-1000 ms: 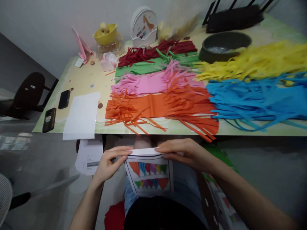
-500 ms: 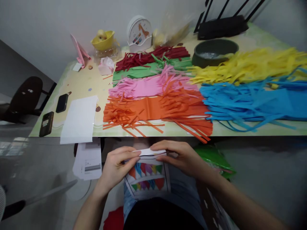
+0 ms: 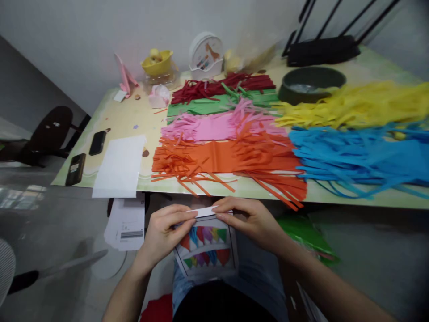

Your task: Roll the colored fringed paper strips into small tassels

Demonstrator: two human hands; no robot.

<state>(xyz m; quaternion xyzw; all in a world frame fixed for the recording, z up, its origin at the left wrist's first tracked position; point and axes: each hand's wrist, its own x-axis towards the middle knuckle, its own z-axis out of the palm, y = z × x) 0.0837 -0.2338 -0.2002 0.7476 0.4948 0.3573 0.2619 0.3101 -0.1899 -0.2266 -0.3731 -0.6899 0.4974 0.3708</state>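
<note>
Over my lap, below the table's front edge, I hold a clear packet [image 3: 205, 264] with a printed picture of colourful tassels. My left hand [image 3: 167, 232] pinches the left of its white top strip between thumb and fingers. At the strip's right end my right hand [image 3: 250, 219] pinches in the same way. On the table in front lie fringed paper bundles: orange [image 3: 221, 156], pink [image 3: 211, 127], green [image 3: 201, 106] and dark red [image 3: 197, 91]. A blue fringed bundle [image 3: 362, 156] and a yellow one [image 3: 365, 105] spread out on the right.
White paper [image 3: 117, 167] lies near two dark phones [image 3: 75, 169] on the table's left. Behind the fringes stand a dark green bowl [image 3: 311, 85], a yellow bowl [image 3: 157, 63] and a black rack [image 3: 321, 50]. A green plastic bag [image 3: 306, 235] sits below the table, a chair [image 3: 52, 129] at left.
The view has shifted, so the table's things appear further right and mostly slightly lower. Both hands keep their hold on the packet's top strip, the right fingers slightly shifted.
</note>
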